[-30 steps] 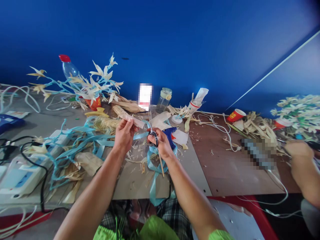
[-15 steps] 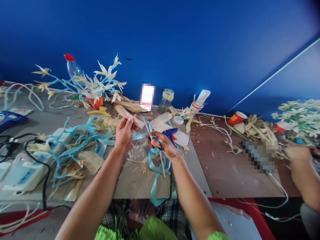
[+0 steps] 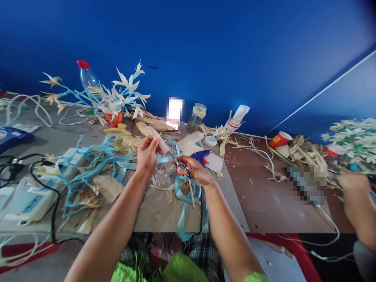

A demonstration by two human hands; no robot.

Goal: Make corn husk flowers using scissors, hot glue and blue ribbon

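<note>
My left hand (image 3: 148, 154) pinches a pale strip of dried husk (image 3: 158, 140) between thumb and fingers. My right hand (image 3: 195, 170) is closed around the handles of a pair of scissors (image 3: 182, 166), whose blades meet the strip's right end. Below the scissors, a thin stick (image 3: 192, 192) and a loop of light blue ribbon (image 3: 183, 219) lie on the table. Just beyond my right hand sits a dark blue tool (image 3: 200, 156), partly hidden, beside pale husk pieces (image 3: 189, 141).
Husk flowers on blue stems (image 3: 117, 98) stand in a red cup (image 3: 114, 118) at the back left. A white power strip (image 3: 38, 199) with black cables is on the left. A glass jar (image 3: 196, 116) stands by the wall. Another person's hand (image 3: 354, 182) works at the right.
The scissor blades, which stood apart near the strip's end, have come together at it. The strip is tilted a little more upright in my left hand.
</note>
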